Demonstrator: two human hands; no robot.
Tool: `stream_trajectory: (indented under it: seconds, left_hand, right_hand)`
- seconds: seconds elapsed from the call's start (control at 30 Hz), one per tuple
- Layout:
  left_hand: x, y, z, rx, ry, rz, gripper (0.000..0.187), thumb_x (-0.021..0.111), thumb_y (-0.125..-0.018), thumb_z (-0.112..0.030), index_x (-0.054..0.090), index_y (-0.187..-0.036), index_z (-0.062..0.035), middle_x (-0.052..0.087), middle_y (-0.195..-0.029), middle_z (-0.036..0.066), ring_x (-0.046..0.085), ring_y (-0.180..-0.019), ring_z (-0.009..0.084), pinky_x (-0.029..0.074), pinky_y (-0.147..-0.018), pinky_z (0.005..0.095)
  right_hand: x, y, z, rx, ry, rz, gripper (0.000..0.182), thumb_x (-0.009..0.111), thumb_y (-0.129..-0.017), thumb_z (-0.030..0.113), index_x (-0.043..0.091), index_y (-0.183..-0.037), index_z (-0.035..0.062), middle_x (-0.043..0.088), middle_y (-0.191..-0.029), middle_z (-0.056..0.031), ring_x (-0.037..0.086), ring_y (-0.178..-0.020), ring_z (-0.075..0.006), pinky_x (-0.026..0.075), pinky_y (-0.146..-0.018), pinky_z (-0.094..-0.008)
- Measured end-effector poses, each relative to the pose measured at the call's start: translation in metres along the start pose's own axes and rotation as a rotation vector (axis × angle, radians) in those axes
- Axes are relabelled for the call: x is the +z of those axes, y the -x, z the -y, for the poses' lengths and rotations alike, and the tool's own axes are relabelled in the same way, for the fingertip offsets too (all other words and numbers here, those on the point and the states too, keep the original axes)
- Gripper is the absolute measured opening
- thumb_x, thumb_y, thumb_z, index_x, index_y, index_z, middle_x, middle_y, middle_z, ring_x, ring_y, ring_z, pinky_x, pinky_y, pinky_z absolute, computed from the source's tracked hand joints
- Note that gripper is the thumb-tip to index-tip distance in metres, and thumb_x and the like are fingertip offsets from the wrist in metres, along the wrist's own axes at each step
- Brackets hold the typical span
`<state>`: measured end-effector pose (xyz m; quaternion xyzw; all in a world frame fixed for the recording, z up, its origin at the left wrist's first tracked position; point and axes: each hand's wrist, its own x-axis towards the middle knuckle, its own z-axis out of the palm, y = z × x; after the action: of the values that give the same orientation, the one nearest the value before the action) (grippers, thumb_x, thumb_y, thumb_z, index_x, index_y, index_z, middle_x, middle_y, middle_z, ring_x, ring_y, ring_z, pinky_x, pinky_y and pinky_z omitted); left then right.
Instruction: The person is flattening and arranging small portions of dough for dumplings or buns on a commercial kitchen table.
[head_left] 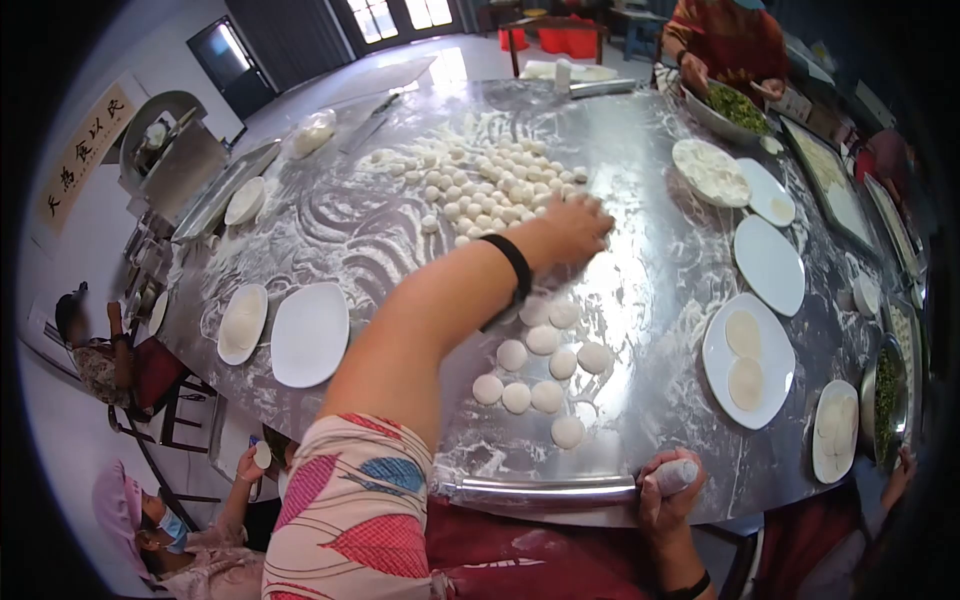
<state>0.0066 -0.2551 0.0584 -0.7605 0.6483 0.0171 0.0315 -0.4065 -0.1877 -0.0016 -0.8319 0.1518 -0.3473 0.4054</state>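
Observation:
My left hand (577, 230) reaches across the steel table, palm down with its fingers spread, at the near right edge of a heap of small dough balls (495, 190). What lies under its palm is hidden. Between that forearm and me are several flattened dough rounds (546, 397), some partly covered by the arm. At the near table edge my right hand (668, 492) is closed around the handle of a metal rolling pin (550, 488), which lies level along the edge.
Right of the dough stand a plate with two wrappers (712, 387), a white plate (768, 265) and a flour dish (710, 172). Left are an oval plate (242, 325) and a square plate (310, 335). A person (735, 50) works over a bowl of green filling (728, 115).

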Motion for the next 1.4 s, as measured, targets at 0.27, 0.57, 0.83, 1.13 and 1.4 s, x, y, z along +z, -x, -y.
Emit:
stream_trajectory:
  seconds: [0.27,0.57,0.83,1.13,1.4]
  left_hand:
    - [0.028,0.121,0.040,-0.067,0.038,-0.166,0.046,0.051,-0.091,-0.034,0.045,-0.134,-0.0191,0.036,-0.144,0.012,0.027,-0.137,0.0371,0.031,-0.101,0.0621]
    - [0.058,0.263,0.015,-0.214,0.123,-0.186,0.045,0.049,-0.093,-0.027,0.044,-0.137,-0.0199,0.032,-0.146,0.017,0.027,-0.135,0.0431,0.031,-0.104,0.0538]
    - [0.052,0.347,-0.025,-0.254,0.369,-0.223,0.057,0.061,-0.082,-0.007,0.047,-0.135,-0.0221,0.030,-0.148,0.017,0.031,-0.135,0.0384,0.033,-0.107,0.0456]
    - [0.064,0.381,-0.008,-0.707,0.515,-0.366,0.057,0.077,-0.066,-0.020,0.056,-0.116,-0.0041,0.053,-0.114,0.017,0.053,-0.108,0.0334,0.045,-0.091,0.0392]
    - [0.062,0.373,-0.016,-0.742,0.474,-0.326,0.033,0.073,-0.069,-0.024,0.061,-0.094,-0.0063,0.058,-0.091,0.014,0.059,-0.087,0.0324,0.047,-0.076,0.0403]
  right_hand:
    - [0.007,-0.007,0.006,-0.004,-0.155,-0.028,0.047,0.052,-0.093,0.009,0.026,-0.132,0.0012,0.050,-0.091,-0.0124,0.051,-0.068,-0.0126,0.046,-0.062,-0.0258]
    - [0.011,-0.008,0.014,0.017,-0.198,-0.083,0.042,0.052,-0.092,0.006,0.031,-0.128,-0.0021,0.054,-0.088,-0.0112,0.052,-0.063,-0.0125,0.045,-0.058,-0.0247]
    - [0.011,-0.007,0.011,0.050,-0.229,-0.085,0.041,0.052,-0.094,0.011,0.032,-0.128,-0.0022,0.054,-0.088,-0.0097,0.051,-0.066,-0.0117,0.045,-0.059,-0.0242]
    - [0.012,-0.008,0.015,0.062,-0.222,-0.107,0.041,0.052,-0.095,0.013,0.032,-0.128,-0.0028,0.053,-0.088,-0.0095,0.051,-0.066,-0.0117,0.044,-0.059,-0.0235]
    - [0.012,-0.007,0.010,0.066,-0.208,-0.087,0.042,0.050,-0.097,0.012,0.031,-0.131,0.0001,0.052,-0.092,-0.0076,0.049,-0.068,-0.0100,0.043,-0.061,-0.0226]
